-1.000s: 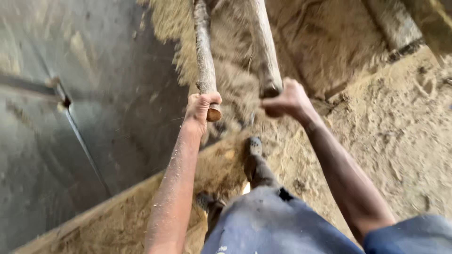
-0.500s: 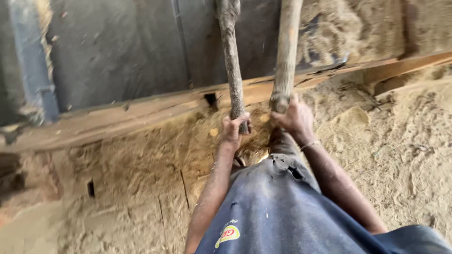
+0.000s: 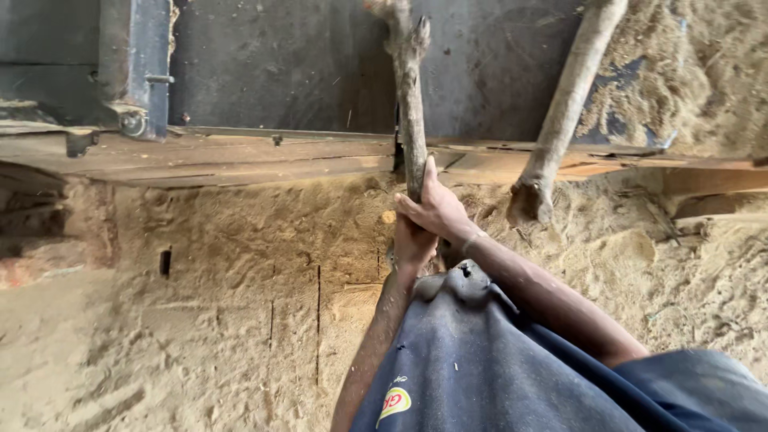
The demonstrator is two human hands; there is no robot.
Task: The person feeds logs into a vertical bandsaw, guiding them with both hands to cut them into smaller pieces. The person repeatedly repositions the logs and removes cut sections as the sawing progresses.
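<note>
Both hands closed around the lower end of the rough wooden pole (image 3: 411,112): right hand (image 3: 436,210) above, left hand (image 3: 413,245) below. Pole stood upright against the plank edge (image 3: 240,156) over the sawdust floor (image 3: 224,320). Judged stiff, fairly heavy, bark grippy; low grip suited it.

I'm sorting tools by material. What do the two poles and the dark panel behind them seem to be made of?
The pole held by both hands and the free pole look like rough, unfinished wood: knotty, uneven, dust-coated. The dark panel looks like dull painted metal, though that's uncertain.
</note>
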